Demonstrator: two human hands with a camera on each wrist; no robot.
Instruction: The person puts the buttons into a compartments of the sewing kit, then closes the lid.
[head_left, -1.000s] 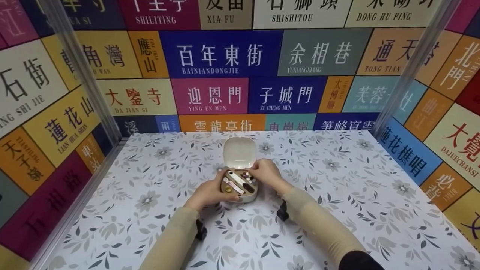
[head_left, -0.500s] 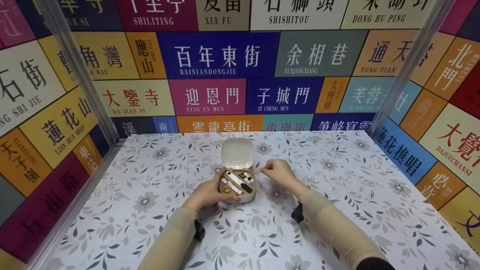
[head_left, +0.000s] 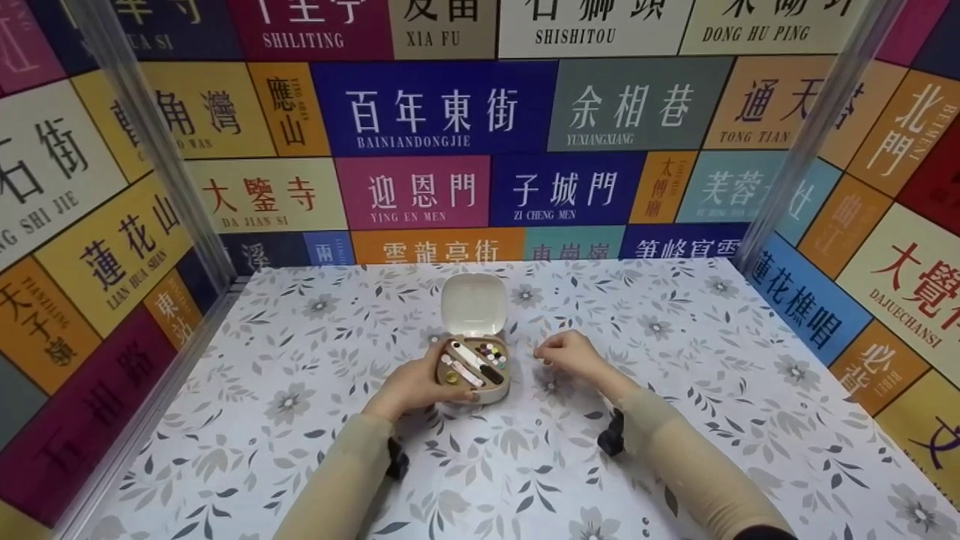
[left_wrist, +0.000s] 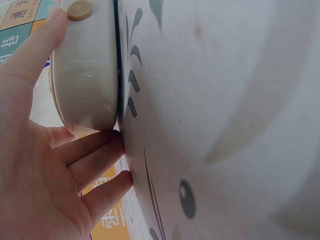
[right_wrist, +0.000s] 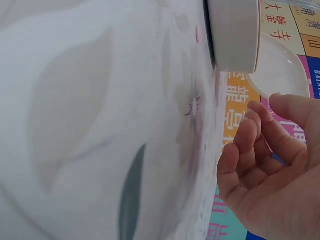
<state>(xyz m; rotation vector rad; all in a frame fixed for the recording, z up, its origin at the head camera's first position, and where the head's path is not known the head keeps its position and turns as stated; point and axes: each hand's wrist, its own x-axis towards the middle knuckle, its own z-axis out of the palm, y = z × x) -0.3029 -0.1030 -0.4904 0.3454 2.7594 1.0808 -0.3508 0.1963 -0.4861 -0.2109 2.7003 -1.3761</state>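
A small cream sewing box point(head_left: 491, 397) stands on the table with its lid point(head_left: 474, 304) raised. In the head view it holds a white tool with a dark end point(head_left: 474, 361), a pink-and-white strip point(head_left: 468, 373), a gold round piece point(head_left: 451, 377) and several small coloured beads or pin heads point(head_left: 493, 352). My left hand point(head_left: 411, 388) grips the box from its left side, thumb near the tan button clasp point(left_wrist: 80, 10). Right of the box, apart from it, hovers my right hand point(head_left: 574, 355). Its fingers point(right_wrist: 245, 135) are loosely bent, thumb and forefinger apart, with nothing visible between them.
A white cloth with grey flowers and leaves covers the table point(head_left: 300, 465). Behind it rises a wall of coloured panels point(head_left: 442, 109) with lettering. Clear upright edge strips point(head_left: 787, 150) stand at the back corners.
My right hand has left the box's upper right edge and moved right, then slightly lower. My left hand keeps its grip on the box, which has stayed in place.
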